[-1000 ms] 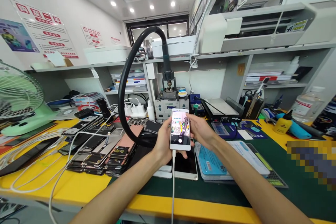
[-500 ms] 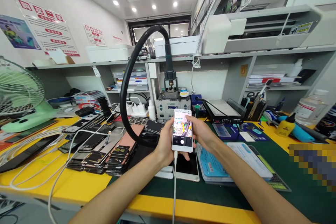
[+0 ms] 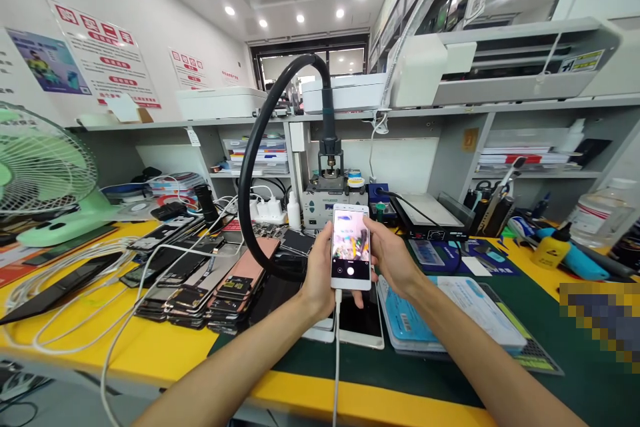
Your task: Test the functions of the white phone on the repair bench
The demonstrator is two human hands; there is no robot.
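Observation:
A white smartphone (image 3: 351, 247) is held upright between my two hands, its lit screen showing a camera picture. My left hand (image 3: 319, 270) is closed around the phone's left edge. Along the right edge my right hand (image 3: 393, 257) grips it too, with the thumb at the upper side and some fingers behind the phone. A white charging cable (image 3: 337, 353) is plugged into the phone's bottom end and hangs down past the table edge. Below the hands lies a white-framed device with a dark screen (image 3: 363, 325), partly covered by them.
Stacks of phone parts (image 3: 233, 300) and looped white cables (image 3: 60, 307) fill the left side, near a green fan (image 3: 45, 180). A hot-air station (image 3: 320, 207) with a thick black hose (image 3: 245, 167) stands behind. Blue plastic cases (image 3: 405, 320) lie at the right.
The whole scene has shifted slightly right and down as the head view turned. The picture on the phone's screen has changed. Both hands keep their hold.

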